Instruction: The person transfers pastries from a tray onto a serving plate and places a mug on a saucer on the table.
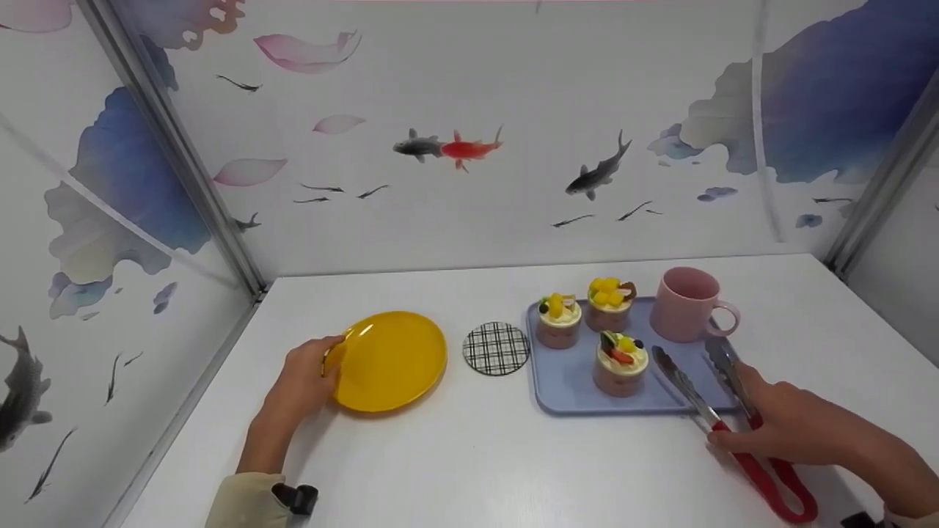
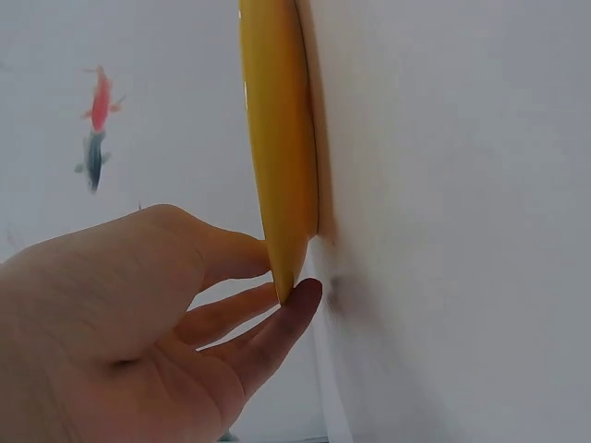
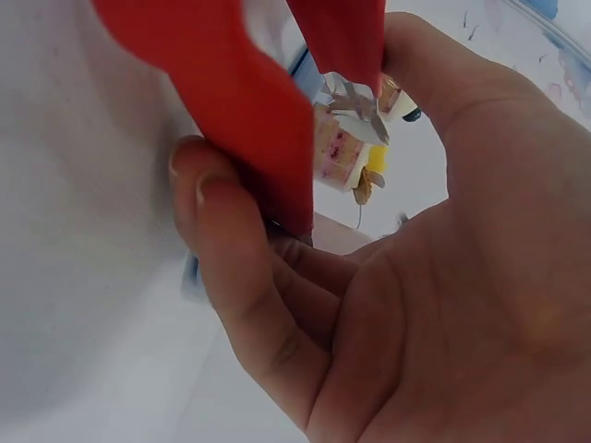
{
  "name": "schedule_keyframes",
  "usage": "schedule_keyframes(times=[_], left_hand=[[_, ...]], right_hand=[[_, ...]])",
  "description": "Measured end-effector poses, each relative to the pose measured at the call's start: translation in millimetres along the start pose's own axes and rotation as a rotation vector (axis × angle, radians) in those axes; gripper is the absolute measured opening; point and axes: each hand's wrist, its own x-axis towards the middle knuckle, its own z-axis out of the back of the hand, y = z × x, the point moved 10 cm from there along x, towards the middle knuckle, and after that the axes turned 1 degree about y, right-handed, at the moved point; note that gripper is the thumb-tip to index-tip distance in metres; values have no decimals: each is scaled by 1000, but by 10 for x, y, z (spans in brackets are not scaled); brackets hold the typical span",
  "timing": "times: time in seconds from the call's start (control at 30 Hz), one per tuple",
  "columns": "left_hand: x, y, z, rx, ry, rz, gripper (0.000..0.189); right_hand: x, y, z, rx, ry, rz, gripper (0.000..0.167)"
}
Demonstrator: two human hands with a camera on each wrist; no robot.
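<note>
A round yellow plate lies on the white table, and my left hand pinches its left rim. The left wrist view has the thumb on one face of the plate and fingertips under the edge. My right hand holds a pair of tongs by the red handles, with the metal arms spread apart. Their tips reach over the blue tray, to the right of the front dessert cup. In the right wrist view, fingers curl round one red handle while the thumb touches the other.
Two more fruit-topped dessert cups, one at the left and one behind, stand on the tray. A pink mug occupies its back right. Between plate and tray lies a checked round coaster. Printed wall panels enclose the table.
</note>
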Motion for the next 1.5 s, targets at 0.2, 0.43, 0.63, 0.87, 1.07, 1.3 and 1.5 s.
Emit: schedule_keyframes(times=[0.2,0.43,0.63,0.87,1.07,1.3,1.5], left_hand=[[-8,7,5,-2,0,-20,55],[-17,-18,27,5,-18,-31,53],[-23,17,12,-10,1,20,56],[-27,36,-1,-3,13,53,53],[-4,40,-13,-8,27,59,53],[12,53,-12,-12,30,57,52],[-29,5,9,-2,8,13,51]], right_hand=[[-27,25,49,-5,-11,11,119],[-56,66,196,-45,-85,0,115],[-76,112,304,-59,-155,-7,109],[-114,217,359,-40,-238,49,104],[-93,284,341,-9,-258,78,101],[-67,327,298,14,-280,129,92],[-66,375,279,28,-333,177,82]])
